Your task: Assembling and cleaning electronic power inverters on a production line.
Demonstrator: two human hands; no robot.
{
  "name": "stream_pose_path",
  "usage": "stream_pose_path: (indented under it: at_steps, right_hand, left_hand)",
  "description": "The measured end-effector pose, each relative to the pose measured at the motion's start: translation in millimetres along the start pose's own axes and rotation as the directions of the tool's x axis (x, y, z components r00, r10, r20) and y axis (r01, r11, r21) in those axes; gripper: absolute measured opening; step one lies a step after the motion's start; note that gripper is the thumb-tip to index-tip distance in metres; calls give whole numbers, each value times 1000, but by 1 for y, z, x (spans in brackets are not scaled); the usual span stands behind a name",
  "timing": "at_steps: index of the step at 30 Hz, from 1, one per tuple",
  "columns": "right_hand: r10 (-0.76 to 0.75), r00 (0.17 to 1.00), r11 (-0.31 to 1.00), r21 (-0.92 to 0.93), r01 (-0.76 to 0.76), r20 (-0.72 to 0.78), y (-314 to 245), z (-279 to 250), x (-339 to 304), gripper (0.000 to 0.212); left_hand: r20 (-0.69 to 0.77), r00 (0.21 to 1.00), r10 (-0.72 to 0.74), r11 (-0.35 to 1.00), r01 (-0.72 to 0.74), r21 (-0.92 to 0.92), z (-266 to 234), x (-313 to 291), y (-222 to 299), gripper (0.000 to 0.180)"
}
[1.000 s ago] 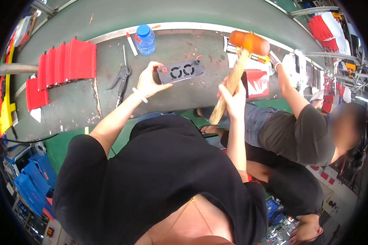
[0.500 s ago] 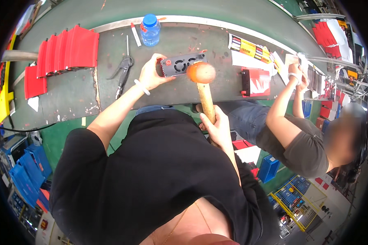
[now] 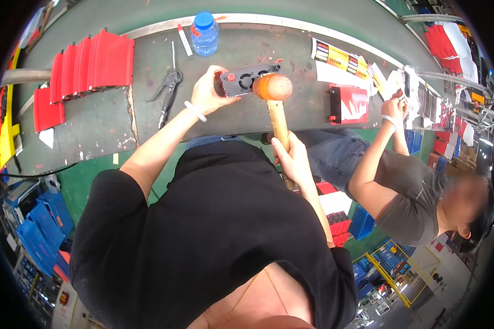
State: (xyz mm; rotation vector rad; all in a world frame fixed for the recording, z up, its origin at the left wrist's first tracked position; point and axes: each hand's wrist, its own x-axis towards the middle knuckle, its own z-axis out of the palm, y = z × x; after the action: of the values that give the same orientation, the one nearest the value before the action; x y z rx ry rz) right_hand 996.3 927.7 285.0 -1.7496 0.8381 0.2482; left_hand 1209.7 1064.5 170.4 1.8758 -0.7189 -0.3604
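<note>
Mallet (image 3: 274, 86) has swung in from about two o'clock, where it was held a second ago, and its orange head now covers the right part of the case (image 3: 241, 82). Whether they touch cannot be told. The work in hand therefore seems centred on that end. Of the hands, the left hand (image 3: 207, 94) is closed around the case's left end, thumb along the near side, and the right hand (image 3: 293, 159), at five o'clock from the case, is wrapped round the wooden handle.

The case is over the middle of the surface (image 3: 307, 109), short of the pale strip (image 3: 258, 20) along the far edge at twelve o'clock. The bottle (image 3: 205, 41) is near at between ten and eleven, the marker (image 3: 185, 43) at ten, the air gun (image 3: 170, 90) at nine, with red shells (image 3: 96, 60) farther out that way. Room is open toward three o'clock up to the red unit (image 3: 352, 104) and box sleeve (image 3: 339, 59); the co-worker's hands (image 3: 395, 107) are well apart beyond them
</note>
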Motion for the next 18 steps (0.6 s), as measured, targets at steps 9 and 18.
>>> stream_pose_path:
  at_steps: [9,18]
  right_hand:
    - [-213,962,968,94,231,-170,-11,-4,-10,21]
    - [-29,999,997,75,32,-45,-1,-2,1,20]
  left_hand:
    - [13,1000,-6,1000,6,-6,-1,1,-5,69]
    - [13,1000,0,1000,0,11,1,1,-3,69]
